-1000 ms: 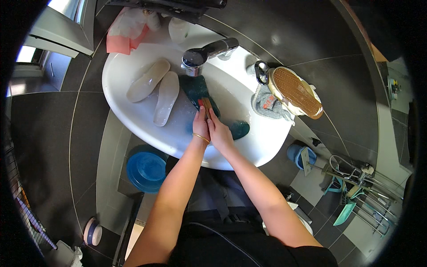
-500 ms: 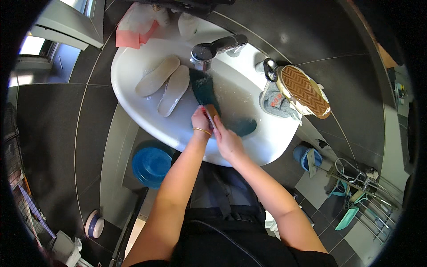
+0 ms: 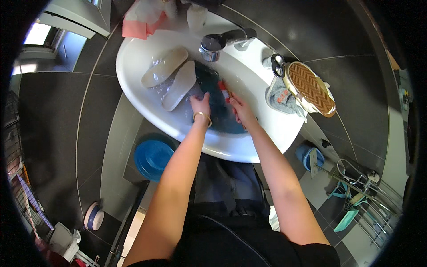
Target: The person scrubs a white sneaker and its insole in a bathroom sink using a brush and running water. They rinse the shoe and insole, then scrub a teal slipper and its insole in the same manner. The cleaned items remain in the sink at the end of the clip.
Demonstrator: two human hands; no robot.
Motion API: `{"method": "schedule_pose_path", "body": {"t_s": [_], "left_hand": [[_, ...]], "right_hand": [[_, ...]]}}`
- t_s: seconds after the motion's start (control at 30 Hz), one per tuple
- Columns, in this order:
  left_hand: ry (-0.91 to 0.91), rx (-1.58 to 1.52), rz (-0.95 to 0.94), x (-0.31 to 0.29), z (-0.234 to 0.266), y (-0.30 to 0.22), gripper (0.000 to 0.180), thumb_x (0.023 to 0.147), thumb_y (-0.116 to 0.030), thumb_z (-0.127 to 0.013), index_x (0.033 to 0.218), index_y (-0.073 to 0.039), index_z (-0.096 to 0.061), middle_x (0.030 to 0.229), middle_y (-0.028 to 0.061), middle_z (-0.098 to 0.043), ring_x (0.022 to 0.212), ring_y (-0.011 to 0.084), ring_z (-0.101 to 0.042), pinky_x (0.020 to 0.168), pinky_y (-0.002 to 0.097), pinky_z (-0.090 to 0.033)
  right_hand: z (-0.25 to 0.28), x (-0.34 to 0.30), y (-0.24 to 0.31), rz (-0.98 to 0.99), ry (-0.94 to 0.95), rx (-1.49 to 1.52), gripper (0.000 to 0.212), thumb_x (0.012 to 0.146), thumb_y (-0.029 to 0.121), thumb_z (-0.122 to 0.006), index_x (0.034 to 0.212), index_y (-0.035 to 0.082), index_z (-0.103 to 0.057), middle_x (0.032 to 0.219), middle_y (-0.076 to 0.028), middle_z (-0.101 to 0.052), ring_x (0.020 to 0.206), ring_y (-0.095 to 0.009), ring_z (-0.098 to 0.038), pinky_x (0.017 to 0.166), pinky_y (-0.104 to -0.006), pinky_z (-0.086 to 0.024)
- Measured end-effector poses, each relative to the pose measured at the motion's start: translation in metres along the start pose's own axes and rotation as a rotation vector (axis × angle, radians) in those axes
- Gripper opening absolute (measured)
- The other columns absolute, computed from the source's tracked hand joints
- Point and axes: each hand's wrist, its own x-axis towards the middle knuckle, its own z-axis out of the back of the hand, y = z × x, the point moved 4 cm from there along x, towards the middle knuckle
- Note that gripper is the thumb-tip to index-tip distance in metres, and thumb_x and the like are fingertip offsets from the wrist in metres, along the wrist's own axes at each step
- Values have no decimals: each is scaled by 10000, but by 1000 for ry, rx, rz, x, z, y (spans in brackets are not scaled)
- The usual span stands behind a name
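My right hand point(image 3: 241, 110) grips a small scrubbing brush point(image 3: 224, 91) with red and white bristles and a wooden handle, held over the washbasin point(image 3: 129, 84). Dark teal fabric point(image 3: 211, 82) lies in cloudy water below the brush; its exact kind is hard to make out. At the left edge of this fabric is my left hand point(image 3: 201, 106), with a gold bangle at the wrist. Its thumb stands apart from the fingers, which are partly hidden. Two pale insoles point(image 3: 165, 67) point(image 3: 179, 86) rest side by side in the basin's left part.
A chrome faucet point(image 3: 218, 43) reaches over the basin's back. On the right rim, a brown-soled shoe point(image 3: 311, 87) leans by a grey cloth point(image 3: 281, 99). A pink-and-clear bag point(image 3: 138, 27) and white bottle point(image 3: 196, 18) stand behind. A blue tub point(image 3: 153, 158) sits below left.
My hands have come apart. The right has moved right with the brush, and the left has opened beside the insole. The teal fabric now lies more spread out in the water.
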Motion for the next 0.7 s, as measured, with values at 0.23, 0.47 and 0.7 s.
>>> {"method": "schedule_pose_path", "body": {"t_s": [0.23, 0.47, 0.7], "left_hand": [[480, -10, -113, -2, -31, -13, 487, 760, -94, -735, 1183, 29, -528, 1092, 130, -642, 960, 242, -610, 868, 332, -467], [927, -237, -246, -44, -19, -14, 396, 778, 112, -602, 1154, -6, -565, 1104, 60, -640, 1015, 167, -582, 926, 299, -437], [67, 123, -259, -39, 23, 18, 562, 796, -118, -723, 1287, -23, -466, 1185, 128, -546, 1025, 211, -531, 909, 329, -444]], "right_hand": [[59, 9, -23, -25, 63, -164, 431, 854, 206, -623, 1235, 43, -506, 703, -29, -544, 490, -101, -469, 416, -246, -374], [43, 20, 9, -51, 117, 140, 324, 845, 305, -702, 974, 71, -518, 679, 11, -515, 530, -79, -480, 435, -235, -383], [-7, 3, 36, 35, 4, 414, 279, 795, 125, -749, 933, 69, -513, 659, 18, -481, 501, -87, -443, 450, -246, -375]]}}
